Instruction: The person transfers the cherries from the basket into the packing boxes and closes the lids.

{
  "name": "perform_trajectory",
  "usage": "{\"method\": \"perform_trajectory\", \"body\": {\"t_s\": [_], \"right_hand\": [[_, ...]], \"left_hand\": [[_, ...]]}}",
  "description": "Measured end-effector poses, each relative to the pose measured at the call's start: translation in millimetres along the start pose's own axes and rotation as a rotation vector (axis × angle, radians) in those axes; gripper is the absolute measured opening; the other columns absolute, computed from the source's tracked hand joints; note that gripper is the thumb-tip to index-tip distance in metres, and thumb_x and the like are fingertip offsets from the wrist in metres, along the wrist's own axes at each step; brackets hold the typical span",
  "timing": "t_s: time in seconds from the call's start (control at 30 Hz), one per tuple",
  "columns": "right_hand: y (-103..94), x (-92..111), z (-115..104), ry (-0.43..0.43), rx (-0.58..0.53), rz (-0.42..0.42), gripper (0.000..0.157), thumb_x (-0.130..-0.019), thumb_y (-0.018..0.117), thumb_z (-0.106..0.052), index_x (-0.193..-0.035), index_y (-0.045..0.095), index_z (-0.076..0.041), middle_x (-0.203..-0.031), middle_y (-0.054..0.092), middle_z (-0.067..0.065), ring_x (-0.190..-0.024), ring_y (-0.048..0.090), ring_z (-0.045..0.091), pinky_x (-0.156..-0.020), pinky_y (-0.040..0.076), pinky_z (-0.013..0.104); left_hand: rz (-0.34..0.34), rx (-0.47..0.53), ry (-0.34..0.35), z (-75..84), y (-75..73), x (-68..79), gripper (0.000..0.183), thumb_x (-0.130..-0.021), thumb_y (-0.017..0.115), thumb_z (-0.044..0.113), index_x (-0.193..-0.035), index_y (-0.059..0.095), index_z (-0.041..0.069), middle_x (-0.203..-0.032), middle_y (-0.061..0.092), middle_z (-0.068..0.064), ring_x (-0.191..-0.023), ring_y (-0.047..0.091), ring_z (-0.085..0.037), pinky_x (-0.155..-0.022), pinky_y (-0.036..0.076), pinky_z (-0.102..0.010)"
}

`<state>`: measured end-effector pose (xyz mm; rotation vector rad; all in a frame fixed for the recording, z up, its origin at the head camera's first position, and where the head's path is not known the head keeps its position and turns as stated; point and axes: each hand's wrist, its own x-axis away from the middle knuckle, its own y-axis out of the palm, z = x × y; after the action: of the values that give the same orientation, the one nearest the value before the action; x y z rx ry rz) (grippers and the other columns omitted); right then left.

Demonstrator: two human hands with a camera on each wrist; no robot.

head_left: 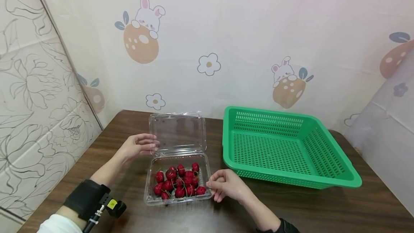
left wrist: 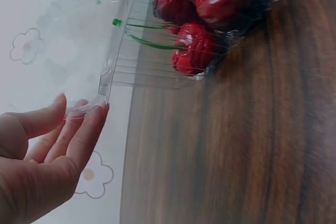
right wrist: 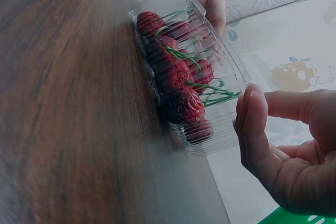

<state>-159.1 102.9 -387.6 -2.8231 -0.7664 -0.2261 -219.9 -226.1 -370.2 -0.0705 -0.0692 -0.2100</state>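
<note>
A clear plastic clamshell box (head_left: pixel 210 175) stands on the table with its lid (head_left: pixel 179 132) raised at the back. Dark red, wrinkled cherries (head_left: pixel 179 181) with green stems lie in its base. My left hand (head_left: pixel 139 146) holds the left edge of the lid, thumb and fingers on either side of the plastic in the left wrist view. At the base's right side, my right hand (head_left: pixel 224 185) pinches the rim between thumb and forefinger. In the right wrist view the cherries (right wrist: pixel 176 74) show through the box wall, and part of my left hand appears beyond.
A green perforated plastic basket (head_left: pixel 336 161) stands to the right of the box, close to my right hand. Everything rests on a dark wooden table (head_left: pixel 129 208). A patterned wall covering (head_left: pixel 210 21) rises behind the table, with a floral panel (head_left: pixel 35 92) at the left.
</note>
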Motion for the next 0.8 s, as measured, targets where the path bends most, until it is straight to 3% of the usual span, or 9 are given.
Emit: {"method": "perform_trajectory", "body": {"t_s": [0.13,0.3,0.5,0.63,0.8], "right_hand": [[1.2,0,1,-0.03,0.041,0.025,0.021,-0.083,0.061,-0.012,-0.09,0.054,0.007,-0.058,0.056,0.006,-0.045,0.054,0.012,-0.046,0.048,0.033],[2.7,2,0,-0.068,0.111,0.06,0.024,-0.083,0.061,-0.013,-0.094,0.055,0.008,-0.058,0.056,0.008,-0.045,0.055,0.014,-0.046,0.048,0.037],[5.2,6,-2,-0.109,0.236,0.114,0.032,-0.083,0.062,-0.02,-0.098,0.056,0.008,-0.057,0.057,0.007,-0.045,0.056,0.017,-0.045,0.048,0.036],[7.5,12,-7,-0.166,0.393,0.18,0.039,-0.083,0.062,-0.024,-0.102,0.055,0.009,-0.057,0.057,0.002,-0.046,0.055,0.013,-0.044,0.046,0.028],[11.9,23,-30,-0.344,0.676,0.331,0.029,-0.08,0.065,-0.019,-0.097,0.059,0.004,-0.061,0.055,-0.006,-0.049,0.05,0.002,-0.047,0.042,0.018]], "left_hand": [[0.012,-0.06,0.073,-1.7,1.2,6.4,0.043,-0.083,0.06,0.004,-0.119,0.043,-0.011,-0.111,0.055,-0.024,-0.09,0.061,-0.021,-0.081,0.042,-0.044],[0.068,-0.15,0.151,-5.3,3.7,13.6,0.04,-0.081,0.063,0.007,-0.115,0.049,-0.008,-0.109,0.056,-0.023,-0.092,0.06,-0.019,-0.076,0.047,-0.036],[0.12,-0.128,0.231,-9.8,9.1,19.5,0.036,-0.077,0.066,0.004,-0.108,0.053,-0.008,-0.106,0.059,-0.021,-0.094,0.06,-0.018,-0.074,0.048,-0.029],[0.135,-0.12,0.311,-11.7,12.8,23.0,0.032,-0.077,0.065,-0.002,-0.105,0.053,-0.011,-0.104,0.057,-0.026,-0.092,0.06,-0.02,-0.072,0.048,-0.029],[0.165,-0.153,0.354,-12.9,15.3,26.2,0.03,-0.077,0.065,-0.002,-0.104,0.055,-0.01,-0.103,0.057,-0.027,-0.09,0.061,-0.015,-0.07,0.049,-0.028]]}}
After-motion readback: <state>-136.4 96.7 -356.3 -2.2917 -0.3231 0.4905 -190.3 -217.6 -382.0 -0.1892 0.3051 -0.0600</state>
